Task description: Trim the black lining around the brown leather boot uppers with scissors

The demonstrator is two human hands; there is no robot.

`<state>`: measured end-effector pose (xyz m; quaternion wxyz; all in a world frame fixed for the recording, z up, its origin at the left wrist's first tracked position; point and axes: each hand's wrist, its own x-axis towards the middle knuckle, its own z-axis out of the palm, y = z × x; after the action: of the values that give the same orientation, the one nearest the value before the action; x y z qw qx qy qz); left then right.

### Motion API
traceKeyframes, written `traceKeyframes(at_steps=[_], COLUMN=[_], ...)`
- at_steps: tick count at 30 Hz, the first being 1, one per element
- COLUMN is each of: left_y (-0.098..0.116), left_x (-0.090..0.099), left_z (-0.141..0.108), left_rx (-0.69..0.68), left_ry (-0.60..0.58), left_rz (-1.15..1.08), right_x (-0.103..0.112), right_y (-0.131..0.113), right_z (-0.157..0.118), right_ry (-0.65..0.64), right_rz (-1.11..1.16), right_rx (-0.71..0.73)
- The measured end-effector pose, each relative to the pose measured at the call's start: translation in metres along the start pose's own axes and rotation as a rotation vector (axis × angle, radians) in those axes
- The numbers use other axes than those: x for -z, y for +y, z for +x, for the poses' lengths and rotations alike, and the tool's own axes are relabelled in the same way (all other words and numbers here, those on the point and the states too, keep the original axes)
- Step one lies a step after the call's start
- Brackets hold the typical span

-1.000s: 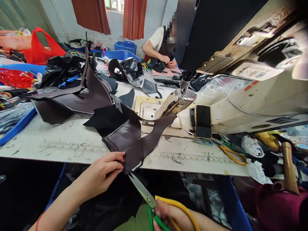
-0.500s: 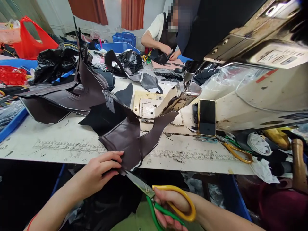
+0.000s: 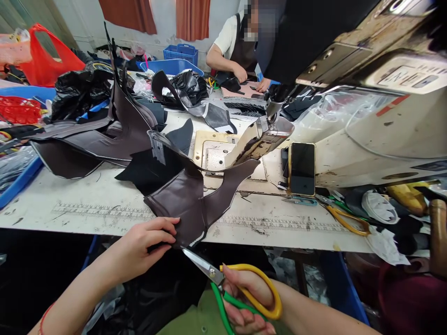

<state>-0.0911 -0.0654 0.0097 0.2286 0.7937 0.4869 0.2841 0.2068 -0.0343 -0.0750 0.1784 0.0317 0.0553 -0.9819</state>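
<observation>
A dark brown leather piece (image 3: 181,200) with pale edges lies over the front of the sewing table, its lower corner at the table's edge. My left hand (image 3: 148,244) grips that corner at its left side, thumb below and fingers on top. In my right hand (image 3: 247,293) are scissors (image 3: 209,270) with one yellow and one green handle. Their blade tips meet the leather's bottom edge, just right of my left fingertips. Whether the blades have leather between them is hard to see. A black lining flap (image 3: 150,172) spreads from the leather's left side.
The sewing machine's arm post (image 3: 258,139) rises behind the leather. A phone (image 3: 302,168), blue thread snips (image 3: 300,201) and second scissors (image 3: 349,221) lie right. More brown leather pieces (image 3: 91,139) are heaped left. Across the table a person (image 3: 233,56) handles black pieces.
The scissors and my right hand have shifted slightly left, and the blades look more closed. My left hand stays on the leather. The person opposite has moved their hands slightly.
</observation>
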Motion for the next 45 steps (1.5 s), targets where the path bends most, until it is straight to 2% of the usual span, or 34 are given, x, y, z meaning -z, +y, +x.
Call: traceKeyframes(at_steps=[5,10,17,24,33,37,41,45], left_y=[0.000,0.005,0.008,0.006,-0.003,-0.004,-0.004,-0.004], left_x=[0.001,-0.002,-0.015,-0.026,-0.027,-0.030,-0.035,-0.045], left_z=[0.001,0.001,-0.007,-0.016,-0.023,-0.025,-0.027,-0.032], left_rx=[-0.014,0.039,0.065,0.086,-0.038,-0.056,-0.095,-0.146], left_ry=[-0.009,0.012,0.101,0.109,0.142,0.162,0.204,0.322], left_rz=[0.006,-0.002,0.034,0.082,0.087,0.102,0.149,0.240], right_x=[-0.007,-0.013,-0.014,-0.015,-0.013,-0.021,-0.032,-0.038], right_y=[-0.002,-0.005,-0.007,-0.004,0.006,0.001,-0.004,-0.007], right_z=[0.002,0.000,-0.002,0.005,0.014,0.018,0.022,0.024], right_ry=[0.089,0.207,0.216,0.232,0.295,0.429,0.545,0.560], right_rz=[-0.089,-0.179,-0.175,-0.163,-0.209,-0.285,-0.319,-0.380], right_rx=[0.011,-0.013,-0.057,-0.062,0.013,-0.049,-0.098,-0.048])
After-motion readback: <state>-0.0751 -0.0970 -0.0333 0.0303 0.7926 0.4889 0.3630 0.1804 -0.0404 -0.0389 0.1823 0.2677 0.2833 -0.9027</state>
